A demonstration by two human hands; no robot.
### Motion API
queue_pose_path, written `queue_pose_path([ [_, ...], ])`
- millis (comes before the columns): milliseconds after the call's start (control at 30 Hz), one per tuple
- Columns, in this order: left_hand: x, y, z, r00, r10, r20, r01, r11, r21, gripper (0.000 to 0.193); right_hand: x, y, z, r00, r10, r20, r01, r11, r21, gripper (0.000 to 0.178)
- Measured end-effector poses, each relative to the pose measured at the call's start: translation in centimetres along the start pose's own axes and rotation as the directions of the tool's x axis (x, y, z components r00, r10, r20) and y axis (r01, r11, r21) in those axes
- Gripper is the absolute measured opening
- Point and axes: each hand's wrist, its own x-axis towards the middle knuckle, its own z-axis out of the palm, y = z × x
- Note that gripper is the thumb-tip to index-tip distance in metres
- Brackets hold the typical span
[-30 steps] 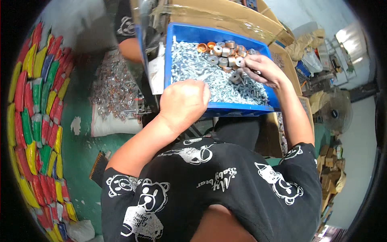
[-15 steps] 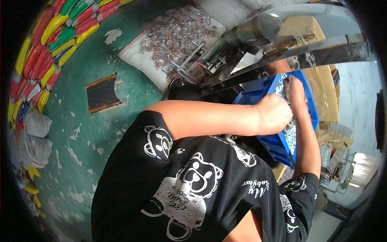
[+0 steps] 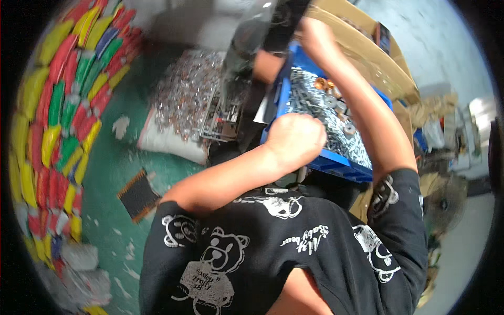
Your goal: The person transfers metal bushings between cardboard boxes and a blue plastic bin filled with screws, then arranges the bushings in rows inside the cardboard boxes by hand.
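Observation:
A blue plastic bin (image 3: pixel 336 165) full of small silvery metal parts (image 3: pixel 336 123) lies in front of me, with a few copper-coloured round pieces (image 3: pixel 321 84) and grey ring-like pieces (image 3: pixel 348 127) among them. Over the bin's near left side my left hand (image 3: pixel 296 137) is closed in a fist; whatever it holds is hidden. My right arm crosses the bin, and my right hand (image 3: pixel 316 38) is beyond its far end, beside a dark upright machine part (image 3: pixel 281 31). The right fingers are hidden and blurred.
Left of the machine, a white sack (image 3: pixel 168 144) bears a heap of small clear-wrapped pieces (image 3: pixel 184 94). Cardboard boxes (image 3: pixel 367 58) stand behind and right of the bin. Coloured packets (image 3: pixel 58 126) are piled at far left; a dark wooden-edged panel (image 3: pixel 138 197) lies on the green floor.
My right hand has left the bin's contents and moved past its far end. My left hand stays closed at the bin's left side. The whole view has turned, with motion blur.

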Motion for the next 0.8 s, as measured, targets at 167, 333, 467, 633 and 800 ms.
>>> queue_pose_path([
  [167, 0.5, 0.5, 0.1, 0.988, -0.108, 0.107, 0.106, 0.994, 0.026, 0.031, 1.8, 0.7, 2.2, 0.986, 0.14, 0.091, -0.166, 0.868, 0.468, 0.041],
  [333, 0.4, 1.0, -0.5, 0.98, -0.144, 0.134, 0.127, 0.984, 0.129, 0.03, -9.9, 4.0, -4.5, 0.959, 0.184, 0.217, -0.284, 0.67, 0.685, 0.03],
  [467, 1.1, 2.0, 0.4, 0.969, -0.209, 0.133, 0.191, 0.972, 0.137, 0.031, -23.6, 13.1, -11.0, 0.823, 0.507, 0.256, -0.538, 0.548, 0.641, 0.026],
  [633, 0.7, 1.7, -0.5, 0.981, -0.145, 0.125, 0.118, 0.972, 0.203, 0.027, -41.0, 19.3, -19.8, 0.369, 0.927, -0.068, -0.754, 0.341, 0.562, 0.026],
  [800, 0.8, 1.9, 0.3, 0.964, -0.191, 0.186, 0.144, 0.96, 0.24, 0.027, -56.5, 21.8, -23.4, 0.287, 0.934, -0.212, -0.943, 0.236, -0.234, 0.024],
])
